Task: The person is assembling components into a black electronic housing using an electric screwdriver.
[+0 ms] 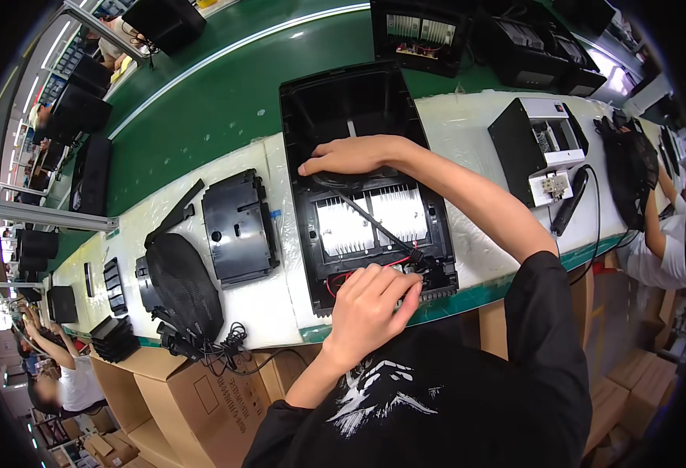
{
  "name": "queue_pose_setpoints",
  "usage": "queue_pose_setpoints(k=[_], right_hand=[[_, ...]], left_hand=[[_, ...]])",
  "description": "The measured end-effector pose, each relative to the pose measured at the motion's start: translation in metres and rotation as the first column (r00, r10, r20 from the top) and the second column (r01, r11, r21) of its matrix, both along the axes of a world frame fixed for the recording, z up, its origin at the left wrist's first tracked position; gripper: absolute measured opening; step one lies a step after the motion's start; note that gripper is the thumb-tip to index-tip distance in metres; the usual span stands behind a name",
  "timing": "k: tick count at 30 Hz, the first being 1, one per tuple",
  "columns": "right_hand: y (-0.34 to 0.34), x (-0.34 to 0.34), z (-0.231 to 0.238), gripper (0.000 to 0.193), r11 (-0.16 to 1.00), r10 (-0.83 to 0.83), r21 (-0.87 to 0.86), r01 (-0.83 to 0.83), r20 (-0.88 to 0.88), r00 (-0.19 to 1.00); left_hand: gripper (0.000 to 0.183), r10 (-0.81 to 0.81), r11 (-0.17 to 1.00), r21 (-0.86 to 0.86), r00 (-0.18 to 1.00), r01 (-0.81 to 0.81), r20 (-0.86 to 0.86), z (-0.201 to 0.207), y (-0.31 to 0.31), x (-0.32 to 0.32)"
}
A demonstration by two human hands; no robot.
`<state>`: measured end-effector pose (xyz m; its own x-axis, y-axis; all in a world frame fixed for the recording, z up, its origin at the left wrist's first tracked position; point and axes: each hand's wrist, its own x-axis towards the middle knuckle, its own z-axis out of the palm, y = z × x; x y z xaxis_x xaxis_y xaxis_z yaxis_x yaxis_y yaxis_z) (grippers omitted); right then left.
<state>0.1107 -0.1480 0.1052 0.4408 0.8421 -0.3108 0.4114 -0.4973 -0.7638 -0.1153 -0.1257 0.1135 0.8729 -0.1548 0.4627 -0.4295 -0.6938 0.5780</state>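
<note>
In the head view, the open black housing (311, 109) lies on the wrapped counter (475, 261) straight in front of you; take its finned metal panels (341, 228) as the centre of the clock. The step in hand looks to be handling the cabling inside it: a black cable (374, 221) slants across the fins from about 10 to 4 o'clock, and thin red wires (329, 281) loop at 7. As a judgement, the next move calls for keeping that cable and those wires free of the fins and rim, and for care not to tug the wires.

Your right hand (354, 154) reaches in from 3 o'clock on a long, bent arm and lies palm down just short of 12, thumb stretched toward the left wall. Dark, looped cable (350, 182) shows just below it, but you can't tell from here whether that grip has closed on anything.

Your left hand (370, 308) comes up from 7 o'clock to sit at 6, over the near end, wrist low, fingers bent away from you, thumb out toward 4. Its fingertips are probably among the wiring, though the knuckles hide them, so whether that grip is empty or holding cannot be told.
</note>
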Motion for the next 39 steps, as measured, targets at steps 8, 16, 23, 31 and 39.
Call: queue_pose_setpoints(k=[8,16,23,31,39], right_hand=[[-0.042,-0.034,0.058,0.065,0.705,-0.122,0.497,0.507,-0.619,0.776],[-0.093,-0.125,0.119,0.079,0.056,-0.669,0.793,0.606,-0.421,0.613],[-0.152,-0.167,0.084,0.077,-0.052,-0.917,0.892,0.448,-0.220,0.332],[-0.174,-0.157,0.083,0.074,-0.002,-0.939,0.896,0.445,-0.154,0.306],[-0.227,-0.200,0.028,0.029,-0.113,-0.986,0.680,0.725,-0.167,0.003]], left_hand=[[0.017,-0.003,0.986,-0.166,0.988,-0.023,-0.157,0.005,0.003,0.002],[0.026,-0.030,0.993,-0.118,0.970,0.002,-0.239,0.008,-0.027,0.026],[0.008,-0.077,0.984,-0.168,0.987,0.053,-0.140,0.000,-0.022,0.025],[0.016,-0.167,0.975,-0.179,0.963,0.130,-0.212,0.004,-0.016,0.025],[0.028,-0.198,0.956,-0.248,0.971,0.160,-0.134,0.003,-0.013,0.025]])
